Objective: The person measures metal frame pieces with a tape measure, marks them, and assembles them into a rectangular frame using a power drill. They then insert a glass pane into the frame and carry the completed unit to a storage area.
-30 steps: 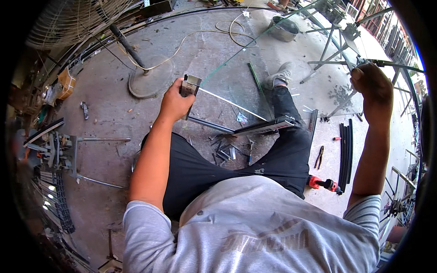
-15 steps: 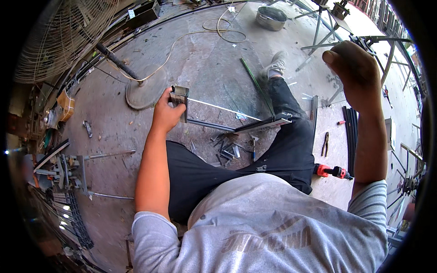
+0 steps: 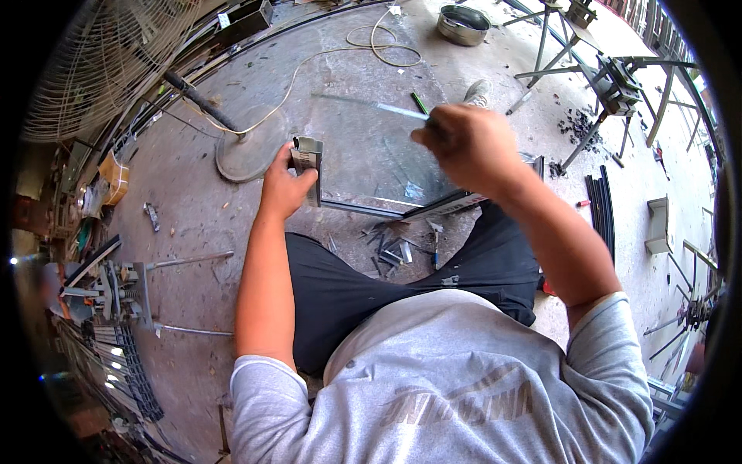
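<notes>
On glass pane (image 3: 363, 147), both hands' grip

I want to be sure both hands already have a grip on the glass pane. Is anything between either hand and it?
Nothing visible does. The left hand grips a grey metal block set against the left edge of the glass pane. The right hand is closed over its upper right edge, though its fingers hide the exact contact.

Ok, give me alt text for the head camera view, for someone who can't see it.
Seen from above, a person in a grey shirt holds a sheet of clear glass over a concrete floor: the left hand grips a short metal channel piece at the pane's left edge, the right hand is closed at its top edge. A pedestal fan stands at upper left, metal offcuts below the glass.
</notes>
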A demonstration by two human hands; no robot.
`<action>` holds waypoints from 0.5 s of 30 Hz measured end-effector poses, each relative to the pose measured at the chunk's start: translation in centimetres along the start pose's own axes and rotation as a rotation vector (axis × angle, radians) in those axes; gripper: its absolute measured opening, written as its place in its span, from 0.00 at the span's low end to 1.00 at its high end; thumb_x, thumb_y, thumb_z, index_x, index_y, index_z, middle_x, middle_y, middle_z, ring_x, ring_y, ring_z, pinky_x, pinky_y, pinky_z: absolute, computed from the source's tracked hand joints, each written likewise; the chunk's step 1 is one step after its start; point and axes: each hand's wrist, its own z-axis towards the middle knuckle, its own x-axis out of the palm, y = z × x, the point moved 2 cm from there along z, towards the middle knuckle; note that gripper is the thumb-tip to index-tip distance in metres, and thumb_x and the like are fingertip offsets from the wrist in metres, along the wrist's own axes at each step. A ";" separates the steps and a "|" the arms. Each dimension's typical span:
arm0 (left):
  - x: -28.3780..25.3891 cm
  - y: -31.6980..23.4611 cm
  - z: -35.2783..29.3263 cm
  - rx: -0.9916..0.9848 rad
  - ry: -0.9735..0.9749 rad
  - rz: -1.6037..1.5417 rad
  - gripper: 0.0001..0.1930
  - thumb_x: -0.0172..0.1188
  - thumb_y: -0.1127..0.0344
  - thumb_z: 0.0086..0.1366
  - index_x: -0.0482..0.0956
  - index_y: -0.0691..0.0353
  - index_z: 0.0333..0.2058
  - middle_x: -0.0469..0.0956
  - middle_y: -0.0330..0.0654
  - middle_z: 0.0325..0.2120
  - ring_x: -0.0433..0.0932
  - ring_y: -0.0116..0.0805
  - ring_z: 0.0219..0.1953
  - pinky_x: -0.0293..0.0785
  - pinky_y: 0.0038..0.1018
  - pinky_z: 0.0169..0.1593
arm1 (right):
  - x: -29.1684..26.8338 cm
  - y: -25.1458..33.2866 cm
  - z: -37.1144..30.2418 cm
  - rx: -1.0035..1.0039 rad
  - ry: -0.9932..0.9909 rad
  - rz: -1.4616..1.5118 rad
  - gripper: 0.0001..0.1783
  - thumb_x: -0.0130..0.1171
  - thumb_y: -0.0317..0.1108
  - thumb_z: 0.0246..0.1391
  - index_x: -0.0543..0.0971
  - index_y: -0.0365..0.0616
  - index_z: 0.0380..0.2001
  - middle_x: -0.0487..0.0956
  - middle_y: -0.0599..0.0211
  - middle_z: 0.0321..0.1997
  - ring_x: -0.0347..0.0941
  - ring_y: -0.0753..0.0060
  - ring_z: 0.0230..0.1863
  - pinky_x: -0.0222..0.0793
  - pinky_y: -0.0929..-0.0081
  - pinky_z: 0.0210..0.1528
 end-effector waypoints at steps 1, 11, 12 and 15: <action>-0.2 0.1 0.1 -0.017 0.002 0.008 0.32 0.68 0.68 0.57 0.72 0.72 0.60 0.84 0.45 0.47 0.80 0.34 0.51 0.73 0.31 0.59 | 1.9 -0.2 0.2 -0.012 0.009 0.004 0.21 0.64 0.51 0.61 0.81 0.43 0.26 0.82 0.52 0.29 0.81 0.44 0.34 0.76 0.51 0.37; -2.8 0.8 -0.5 -0.174 -0.009 -0.048 0.30 0.69 0.70 0.54 0.74 0.74 0.55 0.84 0.43 0.41 0.81 0.33 0.44 0.75 0.29 0.52 | 18.3 -0.8 -0.9 -0.063 0.220 0.025 0.17 0.60 0.48 0.63 0.84 0.44 0.34 0.85 0.55 0.36 0.82 0.46 0.43 0.77 0.51 0.47; -3.2 1.9 -0.3 -0.192 -0.035 -0.074 0.30 0.69 0.70 0.53 0.74 0.75 0.55 0.84 0.42 0.40 0.81 0.33 0.43 0.76 0.29 0.50 | 19.4 -0.4 -0.7 -0.072 0.218 0.011 0.17 0.60 0.48 0.63 0.84 0.45 0.34 0.85 0.55 0.37 0.82 0.47 0.44 0.77 0.52 0.48; -4.7 4.7 0.5 -0.300 0.024 -0.181 0.20 0.68 0.70 0.51 0.79 0.66 0.44 0.82 0.37 0.36 0.79 0.30 0.39 0.76 0.29 0.46 | 21.4 1.6 0.3 -0.078 0.254 0.005 0.16 0.59 0.47 0.63 0.84 0.45 0.35 0.85 0.56 0.41 0.82 0.49 0.47 0.77 0.53 0.50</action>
